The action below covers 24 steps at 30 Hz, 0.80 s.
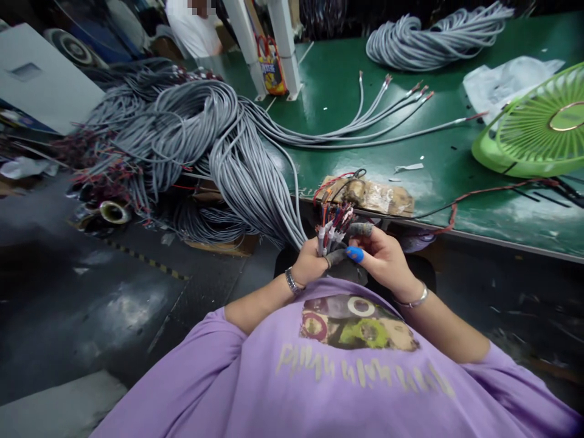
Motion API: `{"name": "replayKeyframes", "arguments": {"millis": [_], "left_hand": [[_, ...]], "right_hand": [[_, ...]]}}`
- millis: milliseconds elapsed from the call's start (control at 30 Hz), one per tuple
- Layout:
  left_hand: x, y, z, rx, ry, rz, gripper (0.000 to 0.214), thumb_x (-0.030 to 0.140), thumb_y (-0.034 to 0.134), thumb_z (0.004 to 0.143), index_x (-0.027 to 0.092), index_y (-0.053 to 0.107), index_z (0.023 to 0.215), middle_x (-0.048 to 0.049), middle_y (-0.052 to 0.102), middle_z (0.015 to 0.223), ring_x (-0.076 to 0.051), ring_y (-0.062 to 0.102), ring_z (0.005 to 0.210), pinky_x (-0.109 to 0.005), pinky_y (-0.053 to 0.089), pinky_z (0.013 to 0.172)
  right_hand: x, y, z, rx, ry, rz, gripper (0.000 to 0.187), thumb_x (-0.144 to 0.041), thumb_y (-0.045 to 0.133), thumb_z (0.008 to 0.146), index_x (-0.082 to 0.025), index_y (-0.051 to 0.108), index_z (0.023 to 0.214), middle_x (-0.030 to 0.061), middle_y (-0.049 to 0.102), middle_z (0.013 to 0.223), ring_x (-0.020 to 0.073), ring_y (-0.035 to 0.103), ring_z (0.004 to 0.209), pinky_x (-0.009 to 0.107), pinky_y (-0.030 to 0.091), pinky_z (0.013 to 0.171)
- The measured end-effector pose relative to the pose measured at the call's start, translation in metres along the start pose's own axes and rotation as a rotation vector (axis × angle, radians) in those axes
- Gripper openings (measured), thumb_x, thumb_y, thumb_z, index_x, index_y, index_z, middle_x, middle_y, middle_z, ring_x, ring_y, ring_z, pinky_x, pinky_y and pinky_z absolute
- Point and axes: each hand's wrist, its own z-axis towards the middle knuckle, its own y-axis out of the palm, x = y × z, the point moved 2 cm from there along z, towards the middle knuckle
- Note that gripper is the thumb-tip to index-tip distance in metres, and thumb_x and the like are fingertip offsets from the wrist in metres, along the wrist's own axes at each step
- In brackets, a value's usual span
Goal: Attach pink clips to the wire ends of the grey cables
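Note:
Close to my body, my left hand (313, 260) is wrapped round a bunch of grey cable ends (329, 236), their thin coloured wires fanning upward. My right hand (382, 252) is beside the bunch, its finger and blue-covered thumb bent close to the wires; whether a wire lies between them is too small to tell. Dark coverings sit on some fingertips. From my left hand the grey cables run up and left into a large coil (255, 176) hanging over the bench edge. Just beyond my hands lies a taped cardboard piece (378, 196) with a red and a black wire.
A green bench (333, 161) carries several stripped grey cables (365, 125), another grey cable coil (433, 39), a plastic bag (506, 82) and a green fan (542, 121) at right. White posts (285, 52) stand at the back. A person in white (194, 30) is farther off.

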Motion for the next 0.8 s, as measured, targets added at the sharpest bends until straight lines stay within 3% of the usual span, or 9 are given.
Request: {"name": "replayKeyframes", "arguments": {"millis": [133, 300, 400, 567, 667, 733, 800], "left_hand": [[0.003, 0.0, 0.0, -0.035, 0.011, 0.028, 0.037, 0.034, 0.088, 0.057, 0.016, 0.073, 0.085, -0.0042, 0.072, 0.082, -0.018, 0.066, 0.077, -0.03, 0.055, 0.074], [0.011, -0.007, -0.008, -0.1, -0.007, -0.007, 0.031, 0.042, 0.083, 0.065, 0.015, 0.073, 0.079, -0.0053, 0.071, 0.074, -0.017, 0.066, 0.068, -0.03, 0.055, 0.067], [0.015, -0.012, -0.015, -0.045, -0.028, -0.05, 0.032, 0.046, 0.077, 0.072, 0.015, 0.072, 0.079, -0.0065, 0.071, 0.071, -0.017, 0.066, 0.062, -0.03, 0.055, 0.061], [0.023, -0.021, -0.028, 0.117, 0.116, -0.094, 0.031, 0.047, 0.073, 0.077, 0.016, 0.074, 0.078, -0.0092, 0.075, 0.081, -0.021, 0.071, 0.077, -0.034, 0.058, 0.076], [0.032, -0.034, -0.034, 0.137, 0.145, -0.219, 0.035, 0.05, 0.074, 0.074, 0.016, 0.072, 0.078, -0.0095, 0.074, 0.077, -0.02, 0.07, 0.066, -0.031, 0.058, 0.062], [0.039, -0.046, -0.037, 0.119, 0.134, -0.264, 0.036, 0.05, 0.074, 0.073, 0.015, 0.068, 0.071, -0.0079, 0.072, 0.069, -0.014, 0.062, 0.048, -0.025, 0.049, 0.045], [0.047, -0.058, -0.04, 0.066, 0.165, -0.291, 0.038, 0.049, 0.074, 0.073, 0.014, 0.063, 0.063, -0.006, 0.068, 0.061, -0.011, 0.055, 0.039, -0.022, 0.041, 0.039]], "right_hand": [[-0.012, 0.006, 0.006, 0.018, -0.095, -0.187, 0.013, -0.031, 0.075, 0.077, -0.022, 0.071, 0.085, 0.0013, 0.063, 0.071, 0.0158, 0.052, 0.063, 0.029, 0.044, 0.061], [-0.006, 0.003, 0.001, 0.087, -0.092, -0.142, 0.01, -0.03, 0.074, 0.078, -0.023, 0.072, 0.083, 0.0018, 0.065, 0.068, 0.0174, 0.055, 0.061, 0.031, 0.046, 0.062], [0.002, -0.001, -0.006, 0.119, -0.096, -0.139, 0.011, -0.032, 0.071, 0.08, -0.024, 0.074, 0.086, 0.0029, 0.068, 0.071, 0.018, 0.057, 0.06, 0.031, 0.046, 0.058], [0.006, -0.015, -0.013, 0.086, -0.154, -0.183, 0.011, -0.029, 0.067, 0.082, -0.024, 0.075, 0.087, 0.0045, 0.07, 0.076, 0.0203, 0.062, 0.065, 0.033, 0.05, 0.063], [0.012, -0.027, -0.018, 0.079, -0.161, -0.205, 0.012, -0.025, 0.068, 0.081, -0.023, 0.075, 0.09, 0.0052, 0.072, 0.079, 0.0213, 0.065, 0.07, 0.034, 0.052, 0.067], [0.021, -0.033, -0.022, 0.06, -0.134, -0.239, 0.013, -0.023, 0.069, 0.078, -0.021, 0.075, 0.09, 0.0058, 0.072, 0.082, 0.0212, 0.066, 0.073, 0.033, 0.052, 0.067], [0.031, -0.036, -0.026, 0.063, -0.095, -0.258, 0.011, -0.022, 0.071, 0.076, -0.02, 0.074, 0.086, 0.0054, 0.072, 0.08, 0.0204, 0.066, 0.073, 0.032, 0.052, 0.068]]}}
